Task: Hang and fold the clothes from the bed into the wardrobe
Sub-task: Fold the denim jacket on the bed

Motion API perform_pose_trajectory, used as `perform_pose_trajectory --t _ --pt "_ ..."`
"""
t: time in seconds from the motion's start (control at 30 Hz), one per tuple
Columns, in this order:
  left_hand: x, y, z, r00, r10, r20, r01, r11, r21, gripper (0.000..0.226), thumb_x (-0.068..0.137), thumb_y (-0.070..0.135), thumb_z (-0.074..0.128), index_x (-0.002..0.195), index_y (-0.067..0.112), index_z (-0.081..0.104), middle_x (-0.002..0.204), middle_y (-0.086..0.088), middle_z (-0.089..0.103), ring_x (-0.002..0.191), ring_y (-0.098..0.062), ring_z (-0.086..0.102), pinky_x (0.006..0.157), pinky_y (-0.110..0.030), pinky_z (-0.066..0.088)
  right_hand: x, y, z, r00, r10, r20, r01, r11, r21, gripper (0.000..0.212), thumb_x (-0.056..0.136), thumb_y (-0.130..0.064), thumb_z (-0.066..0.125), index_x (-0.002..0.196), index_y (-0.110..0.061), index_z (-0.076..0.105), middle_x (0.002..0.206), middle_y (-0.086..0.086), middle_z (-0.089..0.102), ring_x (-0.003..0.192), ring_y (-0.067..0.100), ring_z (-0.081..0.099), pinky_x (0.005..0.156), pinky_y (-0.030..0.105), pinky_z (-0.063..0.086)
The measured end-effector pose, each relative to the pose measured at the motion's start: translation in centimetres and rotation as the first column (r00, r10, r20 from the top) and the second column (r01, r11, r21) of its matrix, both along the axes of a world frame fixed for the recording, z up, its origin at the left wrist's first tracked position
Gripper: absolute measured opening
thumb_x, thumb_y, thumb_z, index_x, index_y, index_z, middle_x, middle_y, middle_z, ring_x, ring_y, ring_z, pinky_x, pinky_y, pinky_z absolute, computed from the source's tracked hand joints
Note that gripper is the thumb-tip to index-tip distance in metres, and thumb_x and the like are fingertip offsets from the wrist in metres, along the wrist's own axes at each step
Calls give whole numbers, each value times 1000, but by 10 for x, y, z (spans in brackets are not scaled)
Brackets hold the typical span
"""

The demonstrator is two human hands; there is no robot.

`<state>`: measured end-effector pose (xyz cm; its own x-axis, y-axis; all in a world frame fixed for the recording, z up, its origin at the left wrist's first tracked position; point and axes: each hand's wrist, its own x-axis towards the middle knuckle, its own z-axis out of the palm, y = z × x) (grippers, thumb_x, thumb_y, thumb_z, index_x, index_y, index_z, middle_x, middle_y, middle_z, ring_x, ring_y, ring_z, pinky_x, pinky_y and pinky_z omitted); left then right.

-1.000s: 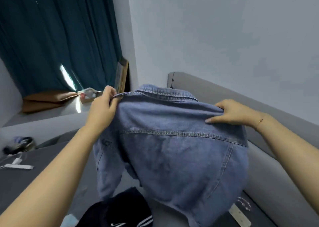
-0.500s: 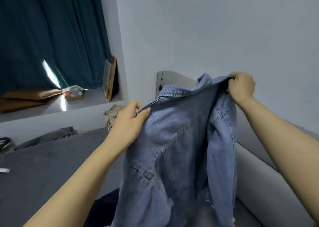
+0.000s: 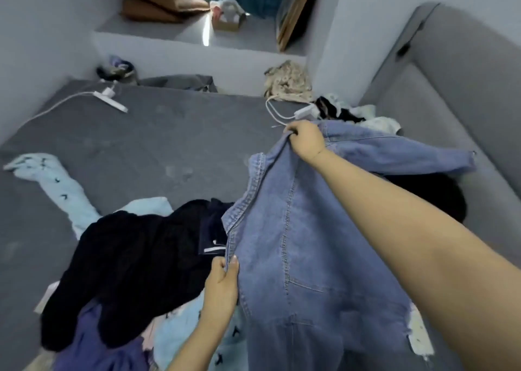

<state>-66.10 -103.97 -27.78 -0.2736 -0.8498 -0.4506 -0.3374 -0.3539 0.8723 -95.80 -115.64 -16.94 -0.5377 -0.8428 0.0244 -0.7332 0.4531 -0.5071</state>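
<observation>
a person holds a light blue denim jacket [image 3: 304,244] over a grey bed [image 3: 146,151], the garment filling the lower right of the frame. the right hand [image 3: 306,141] grips the jacket's upper edge at centre right, fingers curled over the fabric. the left hand [image 3: 221,286] pinches the stitched front edge at lower centre, thumb on top of the cloth and fingers behind it. the denim shows seams, a pocket line and a frayed white hem at lower right; one sleeve trails toward the right edge of the frame. just left of the jacket lies a dark garment [image 3: 135,266] on a heap with a pale blue patterned piece [image 3: 56,190] and a purple item [image 3: 93,353] at lower left. the middle and upper left of the mattress lie bare, with a white charger and cable [image 3: 110,100] near the far edge. a grey padded headboard [image 3: 451,89] bounds the right side; a floral cloth [image 3: 290,80] sits at the far corner.
</observation>
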Motion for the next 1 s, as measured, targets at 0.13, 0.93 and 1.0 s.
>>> perform_pose_trajectory --t 0.13,0.93,1.0 --pt "48 1 -125 965 151 214 -203 947 248 24 101 31 48 85 15 43 82 -17 60 76 -32 60 72 -45 51 77 -55 -181 965 194 177 -222 962 156 23 95 -5 49 108 -2 67 119 18 63 110 34 57 90 33 39" --pt "81 40 -242 937 327 -120 -125 637 761 45 85 26 70 124 6 64 121 -15 68 110 -31 66 88 -41 57 166 280 -365 519 -489 701 475 847 239 22 97 2 51 106 -12 67 118 16 67 101 7 63 88 13 48" --pt "76 54 -246 951 303 -59 -172 680 713 45 83 23 70 124 5 63 120 -15 68 109 -32 66 98 -43 52 149 332 -373 246 -687 683 750 581 315 20 97 0 51 110 -5 65 116 20 66 103 30 64 84 24 53"
